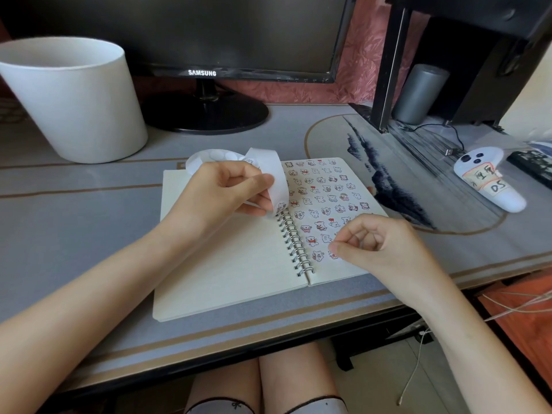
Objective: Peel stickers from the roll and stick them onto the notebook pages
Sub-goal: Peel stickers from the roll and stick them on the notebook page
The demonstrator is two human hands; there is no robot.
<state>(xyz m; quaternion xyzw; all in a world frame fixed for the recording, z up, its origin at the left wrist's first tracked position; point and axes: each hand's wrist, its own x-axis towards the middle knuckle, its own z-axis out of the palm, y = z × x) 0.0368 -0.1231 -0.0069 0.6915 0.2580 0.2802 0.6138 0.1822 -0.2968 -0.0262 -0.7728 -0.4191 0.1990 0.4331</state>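
Starting nearest, low on the right page of the spiral notebook (227, 264): pinches a small sticker (333, 256) between thumb and forefinger of the right hand (379, 249), with the other fingers curled in. Cannot tell whether the sticker already touches the paper or hangs just above it. Farther up the notebook, over the top of its wire binding (294, 243), grips the sticker strip (276, 177) in the left hand (221, 189), thumb on one side and fingers on the other, with the strip looping back past the notebook's far edge and one printed sticker showing at its lower end. Across the right page, above the pinching fingers, many rows of bear stickers (325, 189) already in place; on the left page, only bare paper. Looks like the placing step, with this page of the notebook nearly full. Next, probably: lay the sticker flat into the free space at the bottom of the rows, rub it down with a fingertip, let go cleanly without lifting a corner, then reach back to the strip for the next one. Beyond the notebook, to its right, a white controller (487, 180); to its far left, a white pot (74, 97); straight behind it, a Samsung monitor (203, 34).
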